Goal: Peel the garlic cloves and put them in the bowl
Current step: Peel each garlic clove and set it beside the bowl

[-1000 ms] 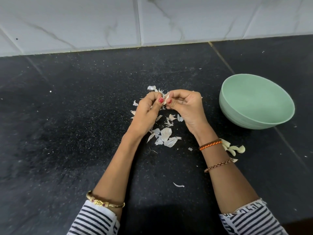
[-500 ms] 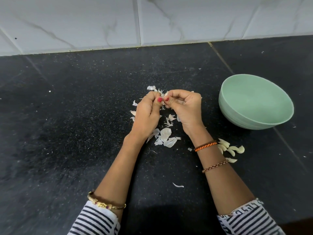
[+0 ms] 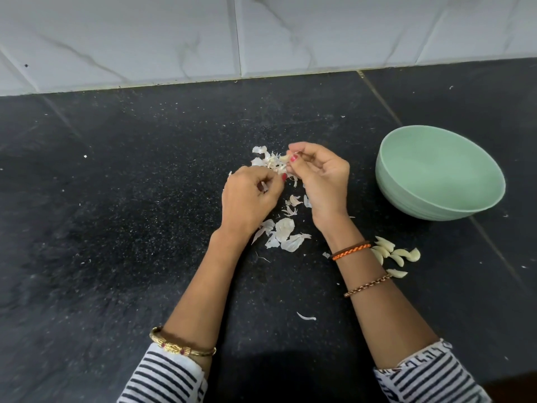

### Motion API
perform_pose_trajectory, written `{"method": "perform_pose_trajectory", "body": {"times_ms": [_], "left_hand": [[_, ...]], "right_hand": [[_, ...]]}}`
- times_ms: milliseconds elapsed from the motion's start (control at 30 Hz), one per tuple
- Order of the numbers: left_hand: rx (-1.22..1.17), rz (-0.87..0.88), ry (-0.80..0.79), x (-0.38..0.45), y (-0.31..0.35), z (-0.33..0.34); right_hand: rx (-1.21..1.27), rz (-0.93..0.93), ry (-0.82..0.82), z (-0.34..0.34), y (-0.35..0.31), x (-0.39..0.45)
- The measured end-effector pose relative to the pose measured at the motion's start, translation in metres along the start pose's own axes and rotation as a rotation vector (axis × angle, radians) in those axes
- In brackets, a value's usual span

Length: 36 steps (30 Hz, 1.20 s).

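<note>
Two hands are over a black counter (image 3: pixel 130 228). The right hand (image 3: pixel 322 181) pinches a garlic clove (image 3: pixel 284 158) between its thumb and first finger. The left hand (image 3: pixel 250 199) is just beside it, a little lower, with its fingers curled in, and it seems to pinch a small bit of white skin. A pile of peeled skins (image 3: pixel 286 231) lies on the counter under and between the hands. A few peeled cloves (image 3: pixel 395 253) lie together on the counter beside the right wrist. A green bowl (image 3: pixel 438 173) sits on the counter to the right of the hands, near the peeled cloves. I cannot see any garlic in the bowl. White wall tiles (image 3: pixel 174 39) stand behind the counter.
</note>
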<state>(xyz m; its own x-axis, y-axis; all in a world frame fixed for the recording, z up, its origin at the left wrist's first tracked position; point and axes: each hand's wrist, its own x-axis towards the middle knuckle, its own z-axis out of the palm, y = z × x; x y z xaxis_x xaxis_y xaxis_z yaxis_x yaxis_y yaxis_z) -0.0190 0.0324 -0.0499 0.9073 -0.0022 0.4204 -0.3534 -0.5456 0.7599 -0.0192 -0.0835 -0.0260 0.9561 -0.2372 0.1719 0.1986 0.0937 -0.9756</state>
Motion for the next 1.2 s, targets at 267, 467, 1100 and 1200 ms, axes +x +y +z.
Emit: {"method": "perform_pose_trajectory", "body": {"times_ms": [267, 467, 1100, 1200], "left_hand": [[-0.334, -0.182, 0.038, 0.002, 0.013, -0.007], [-0.418, -0.235, 0.053, 0.003, 0.011, -0.008], [-0.526, -0.3, 0.121, 0.002, 0.015, -0.005], [-0.451, -0.221, 0.084, 0.003, 0.012, -0.006]], "right_hand": [[-0.198, -0.157, -0.016, -0.002, 0.007, 0.002], [-0.32, -0.33, 0.0, -0.002, 0.016, 0.003], [0.009, -0.059, -0.026, -0.005, 0.0, 0.002], [-0.17, -0.137, -0.049, -0.005, 0.004, 0.003]]}}
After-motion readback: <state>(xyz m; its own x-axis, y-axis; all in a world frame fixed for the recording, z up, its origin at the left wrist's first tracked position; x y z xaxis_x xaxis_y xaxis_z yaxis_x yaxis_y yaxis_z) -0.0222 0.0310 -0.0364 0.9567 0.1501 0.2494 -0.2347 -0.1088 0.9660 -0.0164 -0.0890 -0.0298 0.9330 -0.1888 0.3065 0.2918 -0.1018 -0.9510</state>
